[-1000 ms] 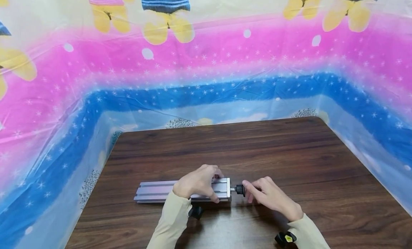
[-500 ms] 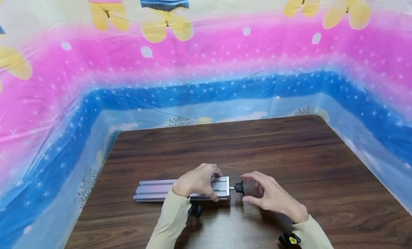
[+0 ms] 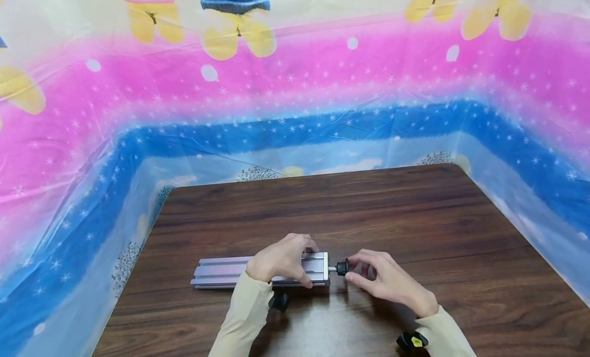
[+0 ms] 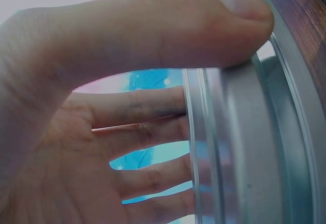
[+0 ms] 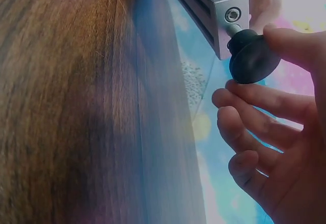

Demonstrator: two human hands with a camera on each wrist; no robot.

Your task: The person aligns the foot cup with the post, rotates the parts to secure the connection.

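Observation:
An aluminium profile [image 3: 221,271] with grooves lies lengthwise on the brown table. My left hand [image 3: 282,259] grips it near its right end, thumb on the near side and fingers over the far side; the left wrist view shows the thumb [image 4: 204,30] pressed against the metal. A black levelling foot [image 3: 341,268] on a threaded stem sticks out of the end plate [image 5: 224,35], with a length of stem showing. My right hand [image 3: 392,281] pinches the round base of the foot [image 5: 254,61] between thumb and index finger. The other right fingers are curled below it.
The wood-grain table [image 3: 322,208] has its back edge against a printed pink and blue curtain [image 3: 295,96], which also runs along both sides. A black strap mount [image 3: 412,341] sits at the right wrist.
My right hand first let go of the foot and spread its fingers, then closed on its rim again. The left hand and the profile have stayed in place.

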